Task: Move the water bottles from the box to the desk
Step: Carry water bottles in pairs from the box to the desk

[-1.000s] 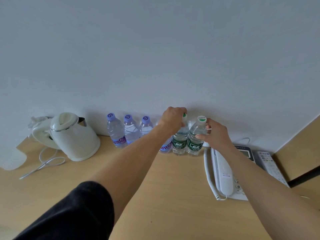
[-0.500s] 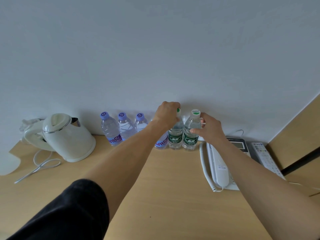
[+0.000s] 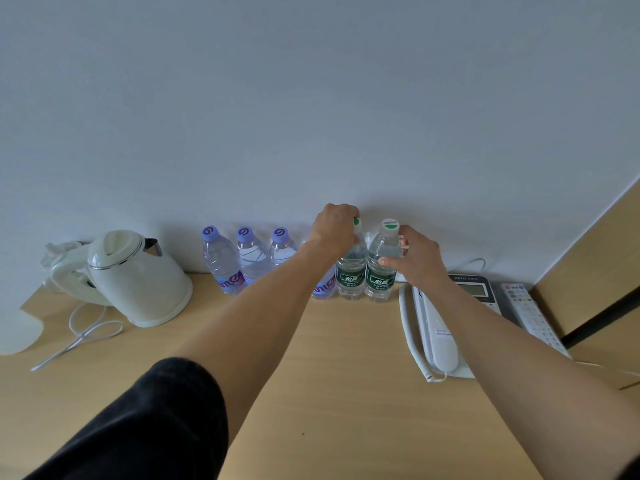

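The water bottles stood upright in a row at the back of the table (image 3: 346, 393), against the wall: purple-capped ones (image 3: 221, 261) on the left and two green-labelled ones on the right. My left hand (image 3: 334, 228) had its fingers curled over the cap and neck of the left green bottle (image 3: 350, 271), and my right hand (image 3: 419, 258) pinched the shoulder of the right green bottle (image 3: 379, 271), thumb in front. Both bottles rested on the table, just beside each other and close to the phone (image 3: 440, 334). I judged them full, so fairly heavy, with thin walls that would dent under a squeeze and smooth plastic that might slip; the stiff neck seemed the safer hold. The box was out of sight.
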Tool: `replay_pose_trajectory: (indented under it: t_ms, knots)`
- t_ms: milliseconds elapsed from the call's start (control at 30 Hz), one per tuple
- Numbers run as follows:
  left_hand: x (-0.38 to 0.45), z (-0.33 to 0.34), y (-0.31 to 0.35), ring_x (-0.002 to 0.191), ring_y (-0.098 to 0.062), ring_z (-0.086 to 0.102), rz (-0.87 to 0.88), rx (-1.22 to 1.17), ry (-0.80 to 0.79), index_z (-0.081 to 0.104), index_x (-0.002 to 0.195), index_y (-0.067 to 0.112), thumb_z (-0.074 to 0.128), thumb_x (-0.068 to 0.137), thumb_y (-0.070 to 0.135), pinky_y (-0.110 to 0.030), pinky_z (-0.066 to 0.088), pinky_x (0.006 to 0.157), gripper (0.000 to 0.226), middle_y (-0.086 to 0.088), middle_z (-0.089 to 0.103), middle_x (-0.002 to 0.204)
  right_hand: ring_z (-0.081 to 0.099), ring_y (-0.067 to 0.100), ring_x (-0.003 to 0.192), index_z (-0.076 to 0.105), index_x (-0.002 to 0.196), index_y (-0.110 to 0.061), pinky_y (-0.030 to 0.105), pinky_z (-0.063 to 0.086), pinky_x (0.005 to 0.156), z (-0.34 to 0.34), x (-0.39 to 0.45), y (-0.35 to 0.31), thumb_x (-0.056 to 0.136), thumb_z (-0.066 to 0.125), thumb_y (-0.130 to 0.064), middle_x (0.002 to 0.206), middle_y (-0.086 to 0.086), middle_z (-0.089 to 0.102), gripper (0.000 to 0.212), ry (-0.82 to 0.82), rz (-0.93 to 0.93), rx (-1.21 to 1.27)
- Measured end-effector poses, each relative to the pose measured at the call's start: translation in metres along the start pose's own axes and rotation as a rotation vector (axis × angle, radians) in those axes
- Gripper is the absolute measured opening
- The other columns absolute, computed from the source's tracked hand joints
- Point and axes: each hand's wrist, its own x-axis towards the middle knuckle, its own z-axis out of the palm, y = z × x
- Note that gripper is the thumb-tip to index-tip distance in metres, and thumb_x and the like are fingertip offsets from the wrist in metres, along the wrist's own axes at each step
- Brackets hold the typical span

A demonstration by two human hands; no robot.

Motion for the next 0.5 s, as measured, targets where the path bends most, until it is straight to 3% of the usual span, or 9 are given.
replay_pose_trajectory:
  t_ms: [233,367,500]
  knots:
    - [0.022,-0.022,-0.018,0.106,-0.032,0.062,-0.037,0.007,0.048,0.065,0.126,0.014,0.078,0.086,0.017,-0.033,0.047,0.083,0.042,-0.013,0.067,0.118,0.056,0.019,0.090,0.061,0.115,-0.016,0.027,0.040,0.078,0.015,0.035,-0.022,0.075,0.087,-0.018,0.081,-0.017,0.047,0.047,0.025,-0.060,0.004]
    - [0.021,-0.014,-0.031,0.107,-0.033,0.062,-0.067,0.010,0.034,0.064,0.127,0.016,0.076,0.087,0.016,-0.031,0.043,0.078,0.041,-0.014,0.066,0.118,0.059,0.020,0.096,0.061,0.122,-0.016,0.028,0.043,0.084,0.032,0.033,-0.018,0.076,0.086,-0.019,0.096,-0.008,0.057,0.053,-0.009,-0.040,0.019]
    - [0.016,-0.003,-0.042,0.107,-0.033,0.061,-0.093,0.012,-0.003,0.064,0.127,0.016,0.075,0.088,0.013,-0.033,0.046,0.083,0.040,-0.014,0.066,0.119,0.060,0.023,0.103,0.060,0.126,-0.017,0.030,0.045,0.088,0.044,0.026,-0.012,0.077,0.086,-0.019,0.107,-0.001,0.061,0.055,-0.058,-0.012,0.032]
